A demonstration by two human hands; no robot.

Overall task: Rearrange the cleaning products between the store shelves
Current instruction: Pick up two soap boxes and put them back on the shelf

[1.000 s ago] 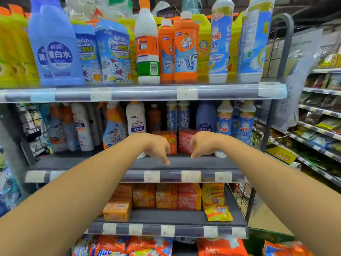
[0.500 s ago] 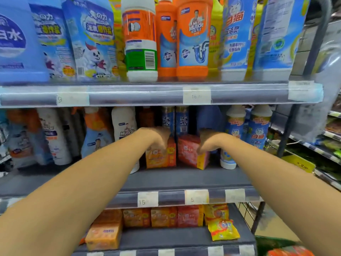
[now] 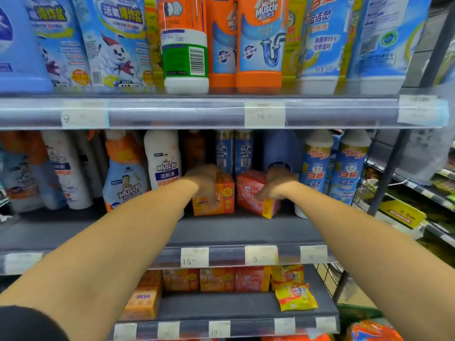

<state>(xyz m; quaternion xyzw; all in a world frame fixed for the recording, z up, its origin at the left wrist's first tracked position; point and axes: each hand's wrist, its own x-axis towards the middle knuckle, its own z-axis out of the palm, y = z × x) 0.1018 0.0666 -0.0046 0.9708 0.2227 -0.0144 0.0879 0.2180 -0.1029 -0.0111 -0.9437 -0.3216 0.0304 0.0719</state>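
On the middle shelf (image 3: 246, 232) stand two small soap packs side by side. My left hand (image 3: 205, 178) grips the orange pack (image 3: 221, 200) from above and from its left side, fingers curled over its top. My right hand (image 3: 277, 184) grips the red pack (image 3: 251, 193) from its top right, thumb on the front face. Both packs rest on the shelf board, the red one turned a little. Behind them stand blue spray cans (image 3: 234, 151) and a blue bottle (image 3: 280, 153).
Mr Muscle bottles (image 3: 162, 161) stand left of my left hand, two white-capped blue bottles (image 3: 317, 168) right of my right hand. The top shelf (image 3: 197, 114) overhangs closely. The lower shelf holds several soap packs (image 3: 216, 279) and a yellow sachet (image 3: 295, 296).
Both hands have reached deeper into the middle shelf and closed on the two packs. The camera has moved closer to the shelves.
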